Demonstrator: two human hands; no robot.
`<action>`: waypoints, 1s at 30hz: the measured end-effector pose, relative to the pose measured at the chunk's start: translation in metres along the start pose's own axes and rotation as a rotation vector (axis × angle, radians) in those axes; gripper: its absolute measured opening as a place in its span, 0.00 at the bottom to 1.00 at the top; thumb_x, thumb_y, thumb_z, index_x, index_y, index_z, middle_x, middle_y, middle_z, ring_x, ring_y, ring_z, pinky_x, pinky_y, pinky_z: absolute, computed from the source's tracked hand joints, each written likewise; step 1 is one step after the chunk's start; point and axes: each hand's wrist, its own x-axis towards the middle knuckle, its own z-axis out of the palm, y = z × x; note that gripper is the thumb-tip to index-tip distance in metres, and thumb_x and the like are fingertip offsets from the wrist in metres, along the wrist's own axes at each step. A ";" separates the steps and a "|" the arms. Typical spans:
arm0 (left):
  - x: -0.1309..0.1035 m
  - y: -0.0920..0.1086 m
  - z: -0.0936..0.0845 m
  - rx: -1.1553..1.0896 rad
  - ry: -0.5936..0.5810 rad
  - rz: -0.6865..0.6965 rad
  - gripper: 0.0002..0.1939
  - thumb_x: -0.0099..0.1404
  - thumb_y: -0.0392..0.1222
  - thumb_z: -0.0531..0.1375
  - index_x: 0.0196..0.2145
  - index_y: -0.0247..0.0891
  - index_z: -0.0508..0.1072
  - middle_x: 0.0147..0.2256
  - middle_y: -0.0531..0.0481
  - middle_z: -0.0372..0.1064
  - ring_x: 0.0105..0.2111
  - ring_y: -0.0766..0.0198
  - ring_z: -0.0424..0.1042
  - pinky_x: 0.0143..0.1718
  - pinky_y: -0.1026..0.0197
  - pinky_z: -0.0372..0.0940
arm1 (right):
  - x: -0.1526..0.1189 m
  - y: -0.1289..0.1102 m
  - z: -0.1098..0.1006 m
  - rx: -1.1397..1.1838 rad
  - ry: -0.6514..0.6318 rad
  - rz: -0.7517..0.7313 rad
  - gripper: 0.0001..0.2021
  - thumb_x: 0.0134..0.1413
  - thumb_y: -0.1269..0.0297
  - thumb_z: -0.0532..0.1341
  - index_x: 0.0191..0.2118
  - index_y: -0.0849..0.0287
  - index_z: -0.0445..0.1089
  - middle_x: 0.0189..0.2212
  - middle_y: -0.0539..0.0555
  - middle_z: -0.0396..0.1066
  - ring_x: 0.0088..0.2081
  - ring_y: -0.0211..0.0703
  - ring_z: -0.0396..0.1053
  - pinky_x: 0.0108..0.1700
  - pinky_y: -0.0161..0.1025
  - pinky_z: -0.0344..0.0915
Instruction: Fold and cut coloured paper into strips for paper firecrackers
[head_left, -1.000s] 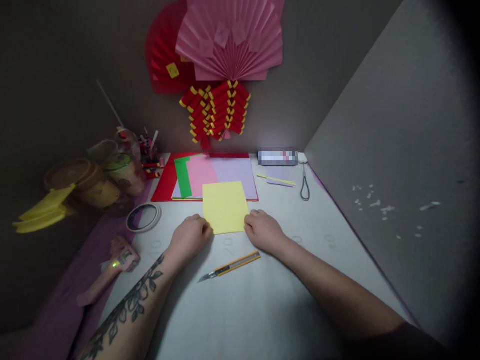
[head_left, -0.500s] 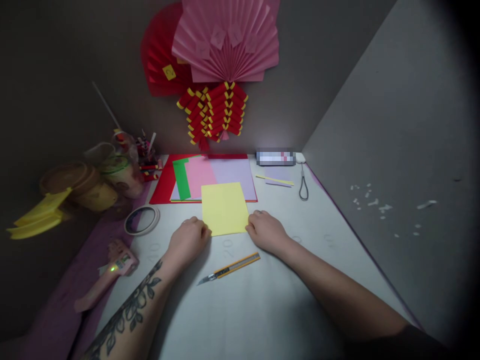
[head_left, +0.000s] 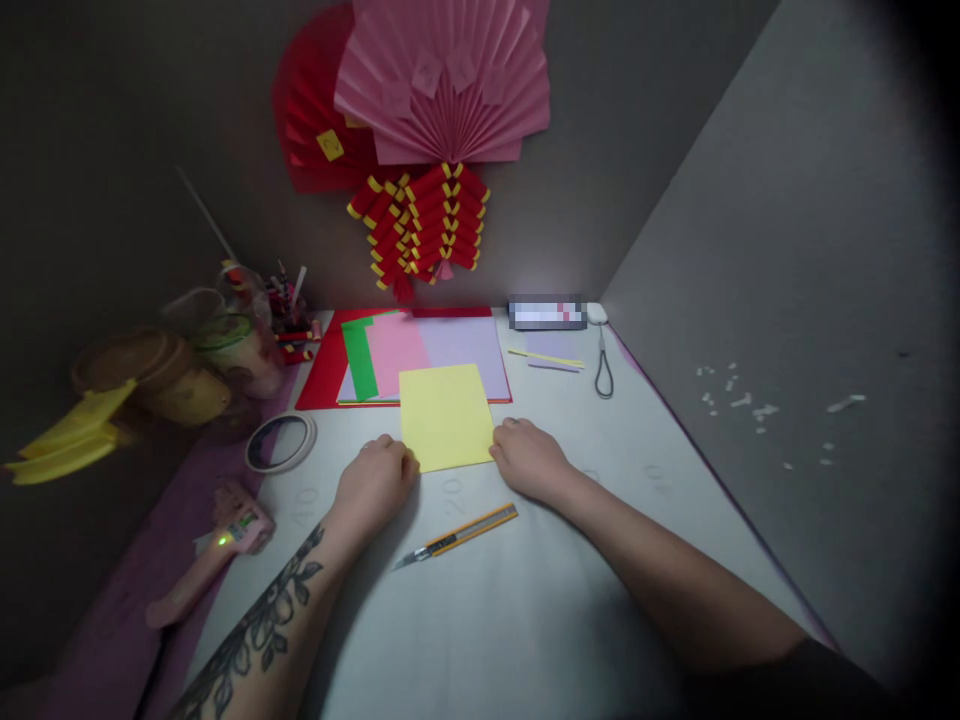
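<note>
One yellow sheet (head_left: 446, 418) lies between the side edges of the white surface (head_left: 465, 640), overlapping coloured papers (head_left: 466, 345) by the far edge. The left hand (head_left: 377, 478), fingers curled closed, grips its near left corner; the right hand (head_left: 531, 458), curled likewise, grips the near right one.

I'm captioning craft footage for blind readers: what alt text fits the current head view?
A person's left hand and right hand hold a yellow sheet by its near corners. An orange craft knife lies nearer the camera; colored papers beyond.
</note>
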 end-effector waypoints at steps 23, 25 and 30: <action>-0.001 -0.001 -0.001 -0.084 -0.057 0.454 0.18 0.67 0.40 0.52 0.50 0.57 0.72 0.36 0.50 0.65 0.41 0.58 0.60 0.44 0.57 0.52 | -0.006 0.008 0.001 0.142 0.083 0.020 0.01 0.56 0.70 0.56 0.34 0.57 0.62 0.34 0.53 0.69 0.37 0.44 0.63 0.34 0.38 0.51; -0.001 -0.001 -0.001 -0.059 -0.050 0.465 0.18 0.67 0.40 0.53 0.51 0.58 0.71 0.36 0.50 0.64 0.40 0.58 0.59 0.43 0.57 0.51 | -0.005 0.008 0.001 0.148 0.083 0.018 0.01 0.56 0.70 0.56 0.34 0.57 0.63 0.34 0.53 0.69 0.38 0.44 0.63 0.34 0.38 0.51; 0.000 -0.001 0.002 0.003 -0.023 0.495 0.18 0.68 0.41 0.52 0.51 0.59 0.71 0.36 0.48 0.64 0.39 0.58 0.59 0.40 0.57 0.51 | -0.006 0.009 0.001 0.162 0.098 -0.002 0.03 0.57 0.71 0.55 0.36 0.59 0.66 0.34 0.53 0.68 0.37 0.43 0.62 0.35 0.37 0.53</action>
